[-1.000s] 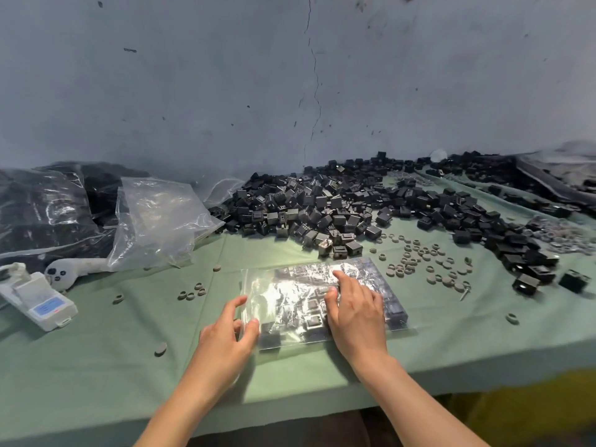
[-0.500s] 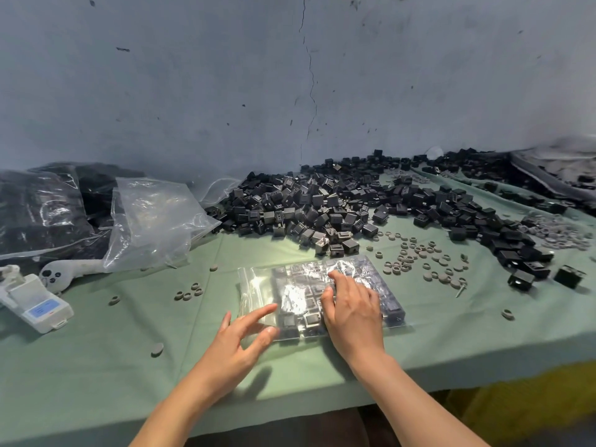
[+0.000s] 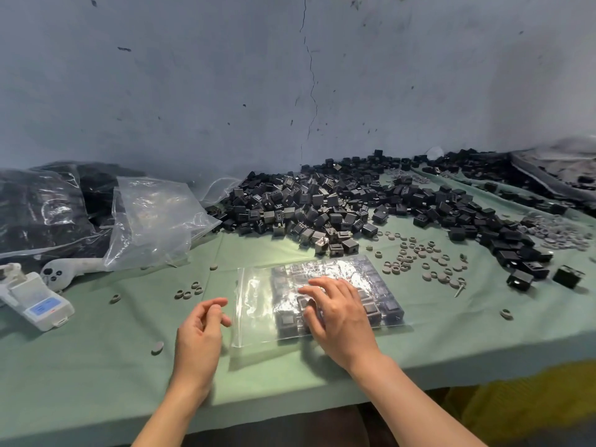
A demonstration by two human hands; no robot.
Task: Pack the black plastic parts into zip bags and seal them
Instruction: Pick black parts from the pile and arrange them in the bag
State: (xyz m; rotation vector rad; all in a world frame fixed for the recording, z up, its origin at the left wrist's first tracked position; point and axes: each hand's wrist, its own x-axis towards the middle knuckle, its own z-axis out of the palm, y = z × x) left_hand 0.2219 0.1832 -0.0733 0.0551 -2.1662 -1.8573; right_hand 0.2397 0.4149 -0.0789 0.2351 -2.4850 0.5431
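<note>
In the head view, our right hand (image 3: pixel 338 321), fingers spread and gripping nothing, presses the one filled zip bag (image 3: pixel 258 301) flat on the green cloth (image 3: pixel 96 350), probably to level its contents for sealing. Our left hand (image 3: pixel 198 337) hangs loosely curled and empty just beside the bag's left edge; the loose black parts (image 3: pixel 309 201) behind are beyond counting.

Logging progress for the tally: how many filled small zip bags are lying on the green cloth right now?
1: the zip bag lies flat at front centre, under the right hand. The large dark bags at far left may hide more.
</note>
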